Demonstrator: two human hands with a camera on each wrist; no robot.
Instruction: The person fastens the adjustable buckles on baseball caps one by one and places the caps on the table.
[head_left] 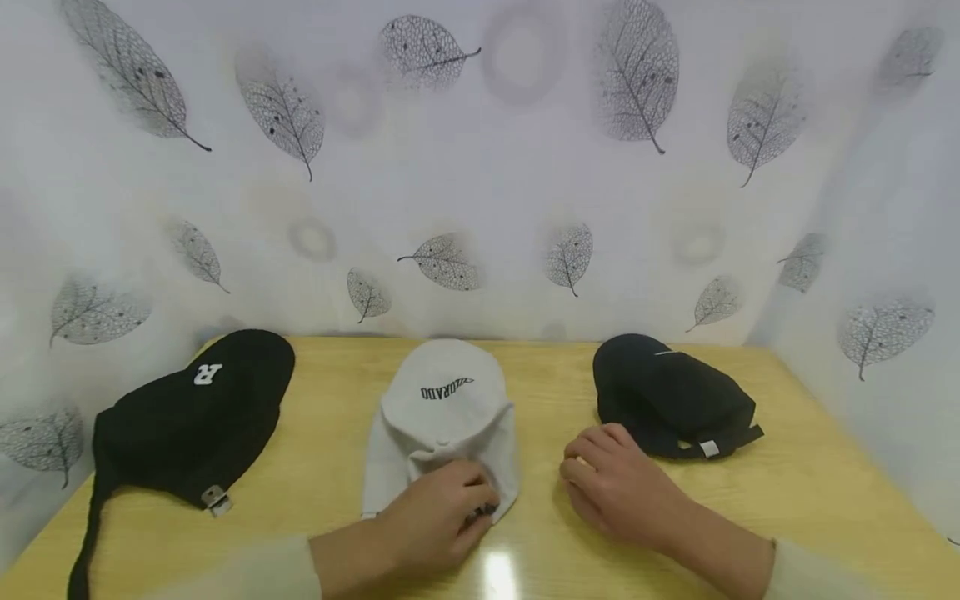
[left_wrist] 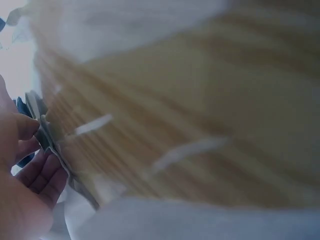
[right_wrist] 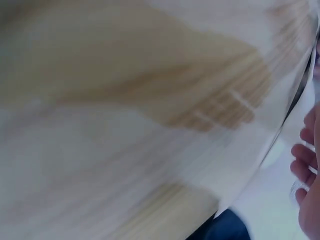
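Clearly, the hand nearer to the white COLORADO cap (head_left: 450, 367) is the left hand (head_left: 438, 518), which touches its near end; the body of the cap lies in front of this hand, away from the person, on the table (head_left: 551, 400) and in the middle of three caps. In the left wrist view the thumb and fingers pinch a folded pale edge between them; something small and dark shows at the fingertips, but I cannot tell what it is. The right hand (head_left: 618, 492) is apart from the white cap, on its right side, with fingers loosely bent and nothing seen in them; it is just beside the near side of the dark cap (head_left: 667, 392). As for direction, the long axis of the white cap seems to run straight away from the person. Its rounded end with the lettering points to the leaf-printed cloth (head_left: 517, 192) behind, and its wrinkled, looser end points to the person. Where the brim sits, I cannot say surely.
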